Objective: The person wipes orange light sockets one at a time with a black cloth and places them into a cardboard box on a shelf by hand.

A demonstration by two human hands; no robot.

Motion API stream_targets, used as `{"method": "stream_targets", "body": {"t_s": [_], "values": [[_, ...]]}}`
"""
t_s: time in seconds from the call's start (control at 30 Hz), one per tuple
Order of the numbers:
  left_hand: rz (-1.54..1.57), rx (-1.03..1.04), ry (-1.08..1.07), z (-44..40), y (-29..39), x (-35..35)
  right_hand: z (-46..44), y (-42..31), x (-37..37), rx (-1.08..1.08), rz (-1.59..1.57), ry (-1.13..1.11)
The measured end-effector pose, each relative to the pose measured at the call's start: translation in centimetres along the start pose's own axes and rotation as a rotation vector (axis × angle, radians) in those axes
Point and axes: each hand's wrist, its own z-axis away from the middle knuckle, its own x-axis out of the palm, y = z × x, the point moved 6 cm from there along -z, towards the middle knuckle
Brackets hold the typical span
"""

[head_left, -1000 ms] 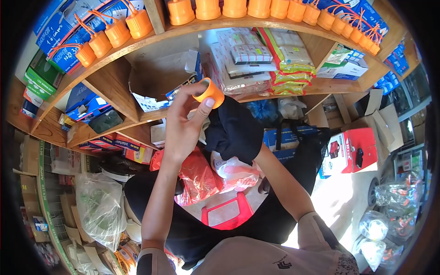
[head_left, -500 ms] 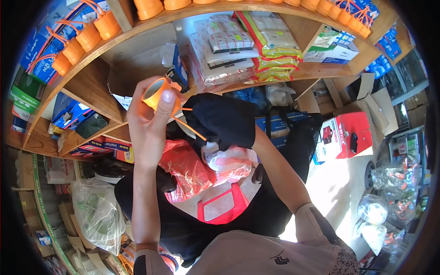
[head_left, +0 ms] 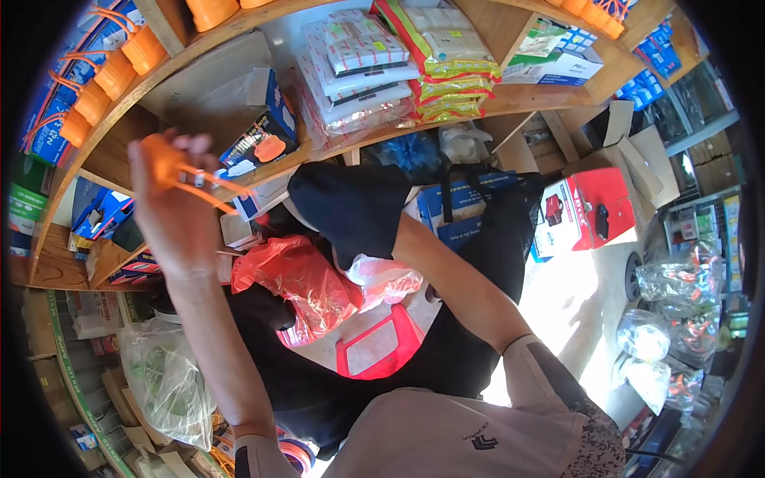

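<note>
Wooden shelving [head_left: 478, 32] stands ahead. Black cloth [head_left: 343, 203] covers the right hand; finger state cannot be determined. The left hand [head_left: 179, 219] holds an orange socket [head_left: 162, 162] before the shelving, fingers closed around it, apart from the cloth. Apparent step: one-handed handling. The next move calls for keeping the trailing orange wires [head_left: 209, 191] unsnagged.

I have the shelf [head_left: 550, 94] ahead on my feed. Left hand [head_left: 175, 219] before its left end, socket [head_left: 162, 163] in grip; right forearm [head_left: 462, 283] runs into cloth [head_left: 347, 207]. On shelf: packets [head_left: 358, 76] beyond the cloth, carton [head_left: 279, 115] left of them. Between legs [head_left: 311, 398]: bag [head_left: 315, 291], stool [head_left: 410, 342] on near side. Box [head_left: 602, 203] off right; sack [head_left: 163, 382] off left.
</note>
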Motion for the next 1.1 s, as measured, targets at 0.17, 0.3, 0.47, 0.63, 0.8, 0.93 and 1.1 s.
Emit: {"method": "stream_targets", "body": {"t_s": [0.17, 0.3, 0.47, 0.63, 0.8, 0.93, 1.1], "values": [[-0.458, 0.224, 0.127, -0.2, 1.3, -1.0, -0.1, 3.5, 4.0, -0.117, -0.228, 0.328], [-0.893, 0.241, 0.156, 2.6, -4.3, 1.8, -1.7, 1.3, 2.0, -0.146, -0.469, 0.156], [-0.7, 0.077, -0.047, 5.1, -8.9, 4.9, -1.3, 1.6, 1.2, 0.07, -0.33, 0.146], [-0.63, -0.011, -0.178, 3.8, -8.2, 4.0, -0.5, 0.8, -0.3, 0.103, -0.109, 0.382], [-0.579, 0.063, 0.051, 2.7, -3.9, 2.7, -0.5, 0.0, -1.1, 0.061, -0.207, 0.23], [-0.432, 0.191, -0.214, 0.5, 2.4, 0.3, 0.5, -1.1, 3.2, -0.053, -0.288, 0.094], [-0.859, 0.319, -0.046, 2.6, -1.7, 1.7, -0.7, 0.2, 7.3, -0.138, -0.879, 0.184]]}}
